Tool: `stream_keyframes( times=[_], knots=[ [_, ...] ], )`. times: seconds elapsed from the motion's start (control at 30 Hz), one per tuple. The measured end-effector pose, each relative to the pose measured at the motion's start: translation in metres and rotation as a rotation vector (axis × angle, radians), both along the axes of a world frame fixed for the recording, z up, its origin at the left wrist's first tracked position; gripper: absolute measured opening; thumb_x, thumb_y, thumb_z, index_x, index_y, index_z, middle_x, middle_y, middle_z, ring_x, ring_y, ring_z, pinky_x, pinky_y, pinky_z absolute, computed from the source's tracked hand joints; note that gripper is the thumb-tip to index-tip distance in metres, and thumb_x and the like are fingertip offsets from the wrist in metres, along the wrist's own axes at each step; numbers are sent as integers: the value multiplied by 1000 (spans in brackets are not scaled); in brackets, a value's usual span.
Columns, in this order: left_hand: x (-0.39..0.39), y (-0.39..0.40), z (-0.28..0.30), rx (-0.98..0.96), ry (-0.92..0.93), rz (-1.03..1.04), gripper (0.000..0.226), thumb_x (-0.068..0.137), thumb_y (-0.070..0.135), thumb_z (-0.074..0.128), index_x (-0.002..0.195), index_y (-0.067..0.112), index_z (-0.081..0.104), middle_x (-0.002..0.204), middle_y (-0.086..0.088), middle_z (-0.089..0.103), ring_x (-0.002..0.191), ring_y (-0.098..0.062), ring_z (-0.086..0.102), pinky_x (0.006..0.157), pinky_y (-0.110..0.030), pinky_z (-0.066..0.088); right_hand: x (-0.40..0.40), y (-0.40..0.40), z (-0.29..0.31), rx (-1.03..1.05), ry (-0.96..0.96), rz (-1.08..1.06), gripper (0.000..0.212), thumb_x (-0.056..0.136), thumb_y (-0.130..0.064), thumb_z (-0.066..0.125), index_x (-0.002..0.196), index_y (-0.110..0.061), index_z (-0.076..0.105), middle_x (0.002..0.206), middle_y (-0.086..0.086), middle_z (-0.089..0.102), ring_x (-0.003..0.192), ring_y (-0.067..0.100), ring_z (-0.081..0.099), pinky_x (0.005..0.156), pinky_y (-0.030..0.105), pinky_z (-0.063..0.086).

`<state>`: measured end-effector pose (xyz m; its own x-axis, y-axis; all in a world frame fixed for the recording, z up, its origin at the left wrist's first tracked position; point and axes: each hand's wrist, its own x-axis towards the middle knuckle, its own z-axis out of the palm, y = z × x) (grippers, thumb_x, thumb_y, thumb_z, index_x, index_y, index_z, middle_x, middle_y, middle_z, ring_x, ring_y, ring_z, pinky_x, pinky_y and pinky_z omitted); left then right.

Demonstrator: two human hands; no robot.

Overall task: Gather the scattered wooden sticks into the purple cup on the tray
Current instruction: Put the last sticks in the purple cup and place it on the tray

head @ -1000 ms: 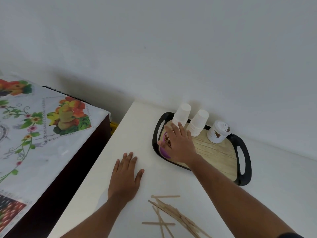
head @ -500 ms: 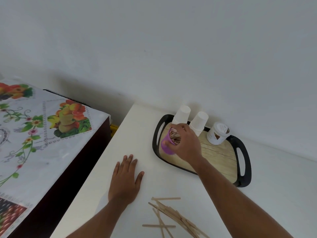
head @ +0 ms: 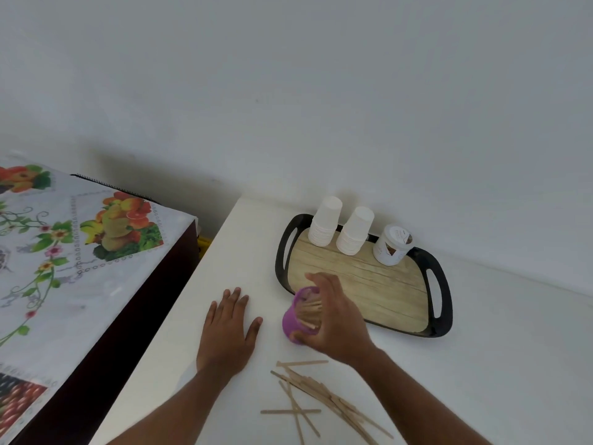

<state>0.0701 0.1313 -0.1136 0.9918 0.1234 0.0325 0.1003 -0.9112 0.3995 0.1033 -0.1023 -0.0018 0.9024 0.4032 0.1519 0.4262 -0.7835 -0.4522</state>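
My right hand [head: 337,319] grips the purple cup [head: 296,319] from above, holding it off the tray, over the white table just in front of the tray's near left corner. The cup is tilted and has wooden sticks inside it. Several loose wooden sticks [head: 316,393] lie scattered on the table below my right forearm. My left hand [head: 227,332] rests flat on the table, fingers spread, to the left of the cup. The black tray [head: 444,303] with its wood-pattern floor sits at the back by the wall.
Two stacks of upturned white paper cups [head: 324,224] [head: 354,231] and a small white jar [head: 393,245] stand along the tray's far edge. A lower table with a fruit-print cloth [head: 80,252] stands to the left, with a gap between it and the white table [head: 497,364].
My right hand has lifted the purple cup off the tray and brought it toward me, down to the table near the loose sticks. My left hand has stayed flat.
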Motion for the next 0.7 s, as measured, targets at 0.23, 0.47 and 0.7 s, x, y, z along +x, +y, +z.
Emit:
stream_keyframes(
  times=[0.23, 0.47, 0.7],
  knots=[
    [-8, 5, 5, -57, 5, -38, 80, 91, 73, 14, 148, 27, 45, 164, 4, 31, 155, -17, 18, 127, -39, 10, -32, -6, -27, 271, 72, -190, 119, 56, -59, 92, 152, -32, 26, 137, -14, 44, 119, 7, 55, 86, 25, 60],
    [-16, 6, 3, -74, -25, -80, 83, 90, 76, 12, 148, 26, 45, 163, 6, 33, 155, -15, 18, 126, -35, 7, -40, -6, -33, 455, 94, -288, 127, 51, -60, 95, 153, -33, 24, 126, -17, 56, 115, 4, 60, 88, 22, 58],
    [-12, 6, -3, -62, -50, -89, 80, 91, 77, 20, 145, 24, 48, 158, 2, 43, 152, -19, 27, 125, -40, 17, -46, -12, -41, 438, 169, -235, 121, 54, -56, 95, 150, -39, 24, 133, -21, 55, 121, -2, 57, 98, 23, 55]
  ],
)
